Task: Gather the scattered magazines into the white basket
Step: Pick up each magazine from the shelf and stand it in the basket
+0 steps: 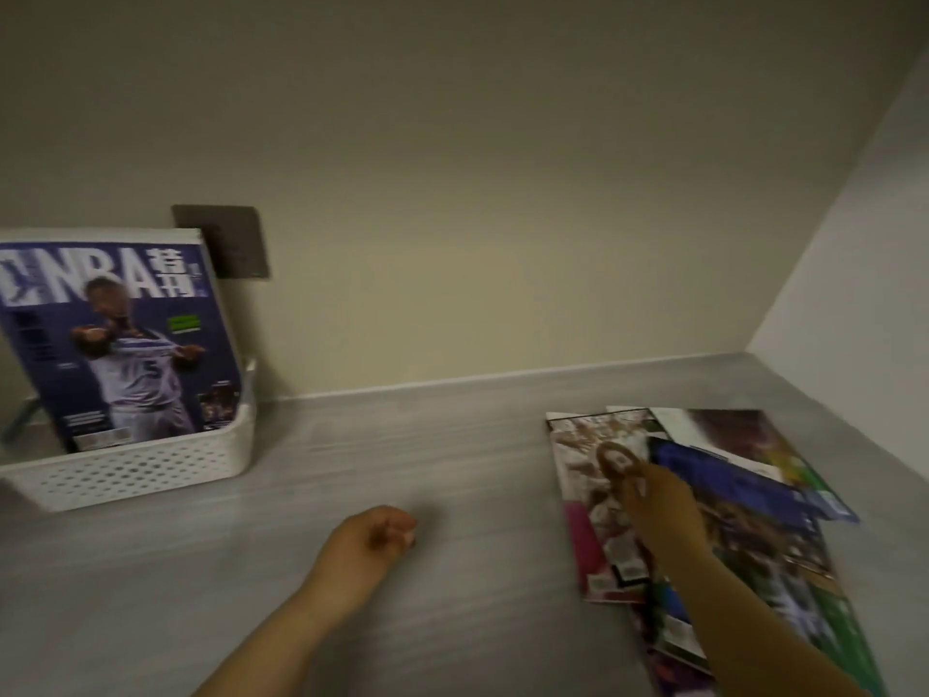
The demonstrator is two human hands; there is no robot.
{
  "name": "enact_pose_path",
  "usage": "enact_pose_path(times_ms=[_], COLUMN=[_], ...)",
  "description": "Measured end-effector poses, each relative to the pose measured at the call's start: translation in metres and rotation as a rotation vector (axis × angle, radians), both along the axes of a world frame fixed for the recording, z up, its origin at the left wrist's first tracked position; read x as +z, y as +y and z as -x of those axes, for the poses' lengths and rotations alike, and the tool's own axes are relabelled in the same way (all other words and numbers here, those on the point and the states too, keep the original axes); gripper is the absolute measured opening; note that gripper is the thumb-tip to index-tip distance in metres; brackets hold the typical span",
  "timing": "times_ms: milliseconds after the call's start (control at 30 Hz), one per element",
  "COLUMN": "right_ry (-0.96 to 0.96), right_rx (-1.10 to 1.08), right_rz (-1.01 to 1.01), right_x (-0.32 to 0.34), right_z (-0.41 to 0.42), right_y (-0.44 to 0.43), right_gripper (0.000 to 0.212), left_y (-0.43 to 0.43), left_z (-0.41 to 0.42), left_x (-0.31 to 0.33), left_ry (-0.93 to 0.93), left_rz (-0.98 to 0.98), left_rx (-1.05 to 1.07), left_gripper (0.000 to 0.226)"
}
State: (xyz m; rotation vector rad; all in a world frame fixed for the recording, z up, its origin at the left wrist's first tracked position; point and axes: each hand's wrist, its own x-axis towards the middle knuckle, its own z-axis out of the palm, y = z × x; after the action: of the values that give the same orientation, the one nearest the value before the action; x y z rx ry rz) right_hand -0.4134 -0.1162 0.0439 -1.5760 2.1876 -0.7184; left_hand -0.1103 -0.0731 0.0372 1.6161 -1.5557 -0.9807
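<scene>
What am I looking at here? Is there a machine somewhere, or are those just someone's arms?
No machine: a person wears a wide-angle camera on the head, so this single picture looks forward and down at their own two bare arms over a grey table.

At the left, against the wall, stands a white basket with holes in its sides. A purple basketball magazine already stands in it, leaning back.

At the right, several more magazines lie in a loose, overlapping pile.

The right hand reaches onto that pile and touches the edge of a blue magazine. The picture is blurred there, so I cannot tell whether it has a grip yet.

The left hand is loosely curled above the bare table and holds nothing.
</scene>
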Motion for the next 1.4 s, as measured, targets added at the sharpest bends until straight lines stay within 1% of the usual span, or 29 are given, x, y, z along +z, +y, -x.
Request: enact_pose_path(times_ms=[100, 200, 300, 400, 533, 633, 667, 700, 733, 800, 867, 967, 1000, 1100, 1167, 1233, 1300, 1333, 1400], right_ry=[0.19, 0.244, 0.292, 0.326, 0.316, 0.315, 0.311, 0.304, 0.297, 0.29, 0.285, 0.269, 0.261, 0.246, 0.247, 0.247, 0.24, 0.235, 0.225], right_rx=[-0.078, -0.116, -0.068, -0.051, -0.044, -0.027, -0.024, -0.021, -0.019, -0.019, -0.018, -0.015, -0.014, -0.013, -0.007, -0.001, 0.004, 0.007, 0.014], right_rz=[-0.064, -0.115, -0.188, -0.193, -0.175, -0.168, -0.166, -0.166, -0.168, -0.167, -0.163, -0.161, -0.156, -0.141, -0.146, -0.15, -0.15, -0.153, -0.16], right_x=[-0.015, -0.032, -0.06, -0.076, -0.078, -0.079, -0.079, -0.078, -0.078, -0.079, -0.079, -0.079, -0.079, -0.08, -0.08, -0.08, -0.079, -0.077, -0.075], right_z=[0.074, 0.121, 0.138, 0.142, 0.143, 0.145, 0.145, 0.145, 0.145, 0.145, 0.146, 0.147, 0.147, 0.148, 0.148, 0.149, 0.149, 0.15, 0.15], right_y=[0.021, 0.035, 0.052, 0.056, 0.056, 0.057, 0.057, 0.057, 0.057, 0.057, 0.057, 0.057, 0.057, 0.057, 0.057, 0.057, 0.057, 0.057, 0.057], right_gripper=[0.025, 0.041, 0.053, 0.055, 0.055, 0.055, 0.055, 0.056, 0.056, 0.056, 0.056, 0.056, 0.056, 0.055, 0.056, 0.056, 0.055, 0.054, 0.053], left_y=[0.001, 0.002, 0.003, 0.005, 0.008, 0.01, 0.01, 0.01, 0.01, 0.01, 0.009, 0.009, 0.009, 0.005, 0.002, 0.0, -0.001, -0.002, -0.004], left_z=[0.065, 0.124, 0.169, 0.207, 0.241, 0.252, 0.255, 0.258, 0.262, 0.265, 0.264, 0.265, 0.266, 0.271, 0.272, 0.273, 0.271, 0.27, 0.269], left_x=[-0.012, -0.021, -0.026, -0.029, -0.035, -0.037, -0.037, -0.038, -0.038, -0.038, -0.033, -0.024, -0.02, -0.012, -0.008, -0.005, -0.002, -0.001, 0.0], left_ry=[-0.013, -0.01, -0.03, -0.073, -0.21, -0.491, -0.538, -0.523, -0.453, -0.247, -0.082, 0.271, 0.342, 0.376, 0.389, 0.391, 0.3, 0.249, 0.185], left_rz=[-0.053, -0.104, -0.131, -0.145, -0.156, -0.156, -0.16, -0.179, -0.219, -0.314, -0.388, -0.521, -0.569, -0.668, -0.682, -0.687, -0.668, -0.65, -0.615], left_rx=[-0.07, -0.118, -0.185, -0.23, -0.172, -0.207, -0.213, -0.214, -0.206, -0.17, -0.145, -0.054, -0.042, -0.061, -0.042, -0.08, -0.181, -0.23, -0.303], left_gripper=[0.015, 0.018, 0.029, 0.031, 0.028, 0.032, 0.031, 0.031, 0.03, 0.028, 0.025, 0.018, 0.02, 0.029, 0.033, 0.031, 0.013, 0.012, 0.03])
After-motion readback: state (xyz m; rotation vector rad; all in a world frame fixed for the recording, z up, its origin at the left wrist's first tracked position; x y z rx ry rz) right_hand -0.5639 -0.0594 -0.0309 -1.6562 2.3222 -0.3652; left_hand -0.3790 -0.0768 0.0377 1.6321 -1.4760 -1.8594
